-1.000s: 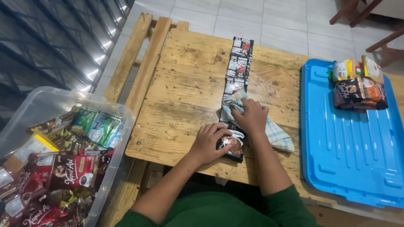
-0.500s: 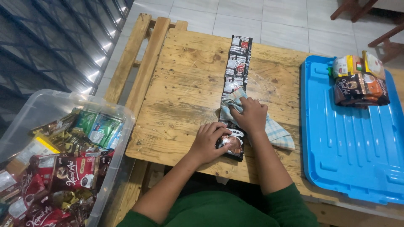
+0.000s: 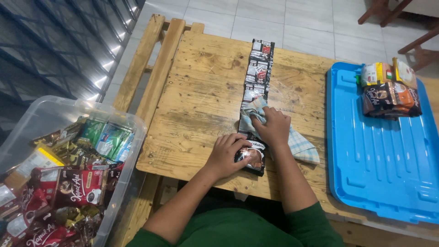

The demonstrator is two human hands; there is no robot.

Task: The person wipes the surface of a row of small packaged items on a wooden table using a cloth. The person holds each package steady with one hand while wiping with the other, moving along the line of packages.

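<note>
My left hand (image 3: pixel 228 153) pressed flat on the near end of the sachet strip (image 3: pixel 256 87), pinning it to the counter (image 3: pixel 201 100). My right hand (image 3: pixel 274 128) gripped a cloth (image 3: pixel 299 144), bearing down on the strip's middle.

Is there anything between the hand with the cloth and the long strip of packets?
Only the checked cloth itself: the right hand presses it onto the sachet strip. The left hand rests directly on the strip's near end.

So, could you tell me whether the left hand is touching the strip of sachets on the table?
Touching. The head view shows the left hand pressed flat on the near end of the strip of sachets, with no gap.
</note>
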